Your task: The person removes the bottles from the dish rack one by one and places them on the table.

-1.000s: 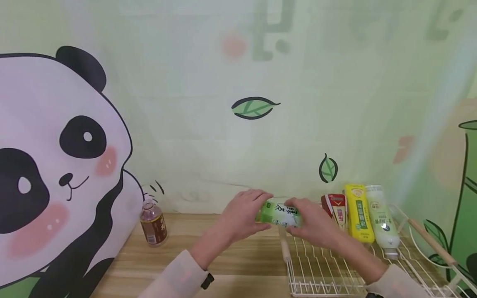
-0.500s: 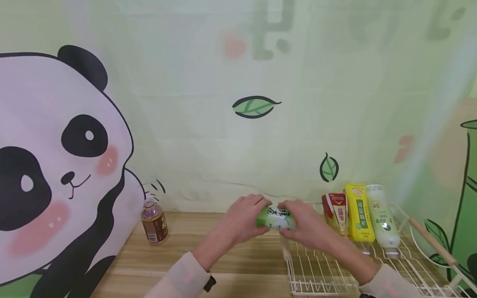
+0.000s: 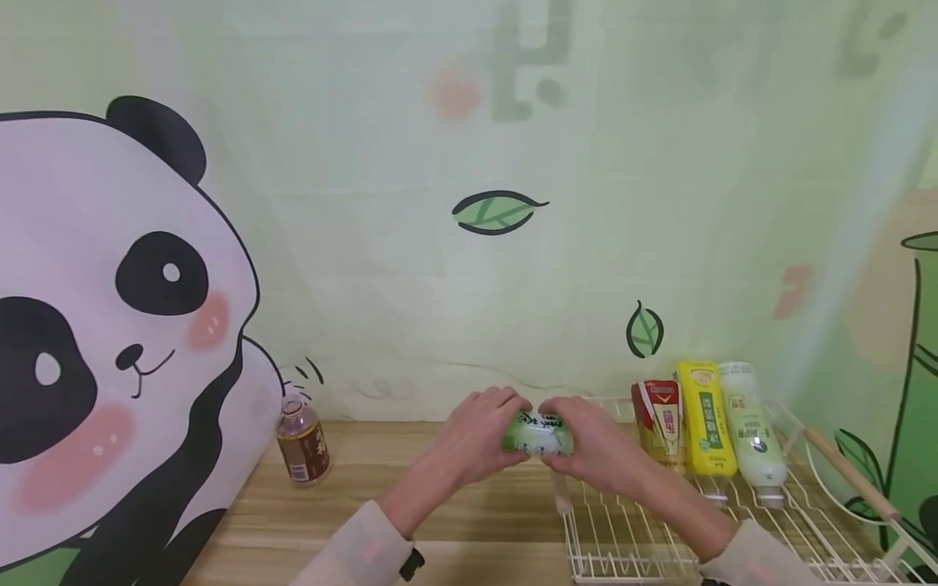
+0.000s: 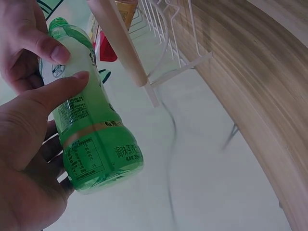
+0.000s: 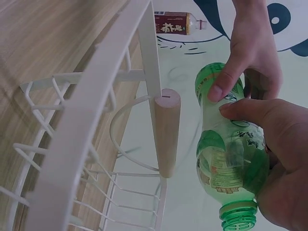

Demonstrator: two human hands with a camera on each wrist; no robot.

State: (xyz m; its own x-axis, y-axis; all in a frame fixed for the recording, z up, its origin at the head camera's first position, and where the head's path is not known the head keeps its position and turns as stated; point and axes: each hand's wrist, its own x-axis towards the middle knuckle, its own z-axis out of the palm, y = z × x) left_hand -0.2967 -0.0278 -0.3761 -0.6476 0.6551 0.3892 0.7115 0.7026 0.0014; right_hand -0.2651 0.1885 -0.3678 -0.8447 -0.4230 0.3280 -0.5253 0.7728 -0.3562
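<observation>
Both hands hold a green plastic drink bottle [image 3: 538, 435] sideways in the air, left of the rack's near corner. The left hand [image 3: 476, 435] grips it toward the base, thumb across the label, as the left wrist view shows. The right hand [image 3: 601, 448] grips it closer to the neck; in the right wrist view its thumb lies close to the left thumb. A green cap [image 5: 238, 216] sits on the bottle's neck. Parts of the label are hidden behind the fingers.
A white wire rack [image 3: 623, 537] with wooden handles stands on the wooden table [image 3: 440, 521] at right. A red carton [image 3: 662, 415], a yellow bottle [image 3: 706, 419] and a white-green bottle [image 3: 752, 427] stand there. A brown-labelled bottle [image 3: 302, 448] is at left.
The right hand has shifted left along the green bottle, closer to the left hand, so less of the bottle shows between them. The left hand has barely moved.
</observation>
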